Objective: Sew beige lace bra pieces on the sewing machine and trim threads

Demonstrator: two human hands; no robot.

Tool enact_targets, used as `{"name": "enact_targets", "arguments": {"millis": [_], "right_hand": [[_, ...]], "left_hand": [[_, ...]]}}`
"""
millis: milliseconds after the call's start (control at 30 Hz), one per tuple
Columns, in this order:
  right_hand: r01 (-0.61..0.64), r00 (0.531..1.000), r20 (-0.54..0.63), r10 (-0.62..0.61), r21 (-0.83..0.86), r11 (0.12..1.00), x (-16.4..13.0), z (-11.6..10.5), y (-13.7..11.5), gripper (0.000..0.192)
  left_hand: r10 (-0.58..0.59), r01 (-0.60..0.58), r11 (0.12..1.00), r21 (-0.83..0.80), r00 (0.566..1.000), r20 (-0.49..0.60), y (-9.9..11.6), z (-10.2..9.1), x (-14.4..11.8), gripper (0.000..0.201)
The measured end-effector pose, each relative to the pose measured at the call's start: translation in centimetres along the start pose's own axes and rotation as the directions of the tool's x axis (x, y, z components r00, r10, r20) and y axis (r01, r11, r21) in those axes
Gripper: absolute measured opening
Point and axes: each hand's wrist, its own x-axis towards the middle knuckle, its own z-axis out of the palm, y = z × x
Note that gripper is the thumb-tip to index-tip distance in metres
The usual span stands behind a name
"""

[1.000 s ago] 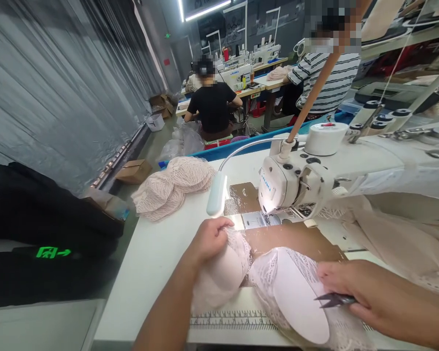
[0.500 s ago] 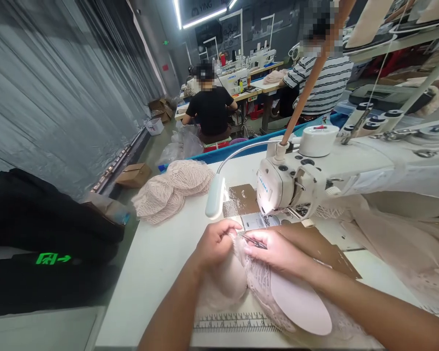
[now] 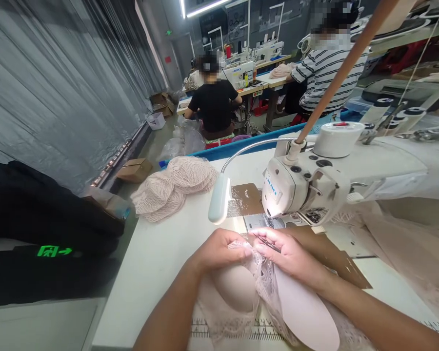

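Note:
Pale pink lace bra (image 3: 236, 287) lies in front of the sewing machine (image 3: 281, 190), a moulded cup facing up on its left half. My left hand (image 3: 221, 251) pinches the lace edge at the bra's middle between thumb and fingers. Close beside it, my right hand (image 3: 289, 251) is closed around a slim, pointed metal tool (image 3: 268, 242), whose exact kind the fingers partly hide. Its fingertips also meet the lace. A smooth pale oval pad (image 3: 305, 309) hangs below the right hand. Both hands are just short of the needle plate (image 3: 254, 223).
Stacked lace cups (image 3: 173, 185) sit at the table's far left. A lamp (image 3: 219, 200) on a bent neck stands left of the machine head. A printed ruler (image 3: 265, 331) runs along the front edge. Beige fabric (image 3: 406, 243) lies right. Two people work at machines beyond.
Both hands have moved slightly towards me and right in the view, with the bra. The left hand has turned flatter over the lace, and more of the cup shows.

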Motion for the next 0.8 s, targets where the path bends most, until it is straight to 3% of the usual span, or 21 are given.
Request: {"name": "enact_targets", "arguments": {"millis": [100,200,400,800], "right_hand": [[0.001,0.999,0.05,0.004,-0.082,0.997,-0.2,-1.3,0.4,0.048],[0.026,0.997,0.07,-0.017,-0.126,0.992,-0.1,-2.0,0.3,0.046],[-0.036,0.994,0.103,0.043,-0.071,0.997,0.0,-1.2,-0.2,0.034],[0.025,0.995,0.098,-0.022,-0.022,0.999,-0.3,-0.6,-1.1,0.021]], "left_hand": [[0.043,-0.042,0.999,-0.027,0.999,0.034,0.3,0.1,-0.1,0.028],[0.076,-0.072,0.995,-0.065,0.996,0.055,0.6,0.3,-0.2,0.028],[0.075,-0.074,0.995,-0.066,0.997,0.021,0.5,0.7,0.0,0.03],[0.022,-0.023,0.998,-0.06,0.999,-0.024,0.5,1.1,0.2,0.033]]}}
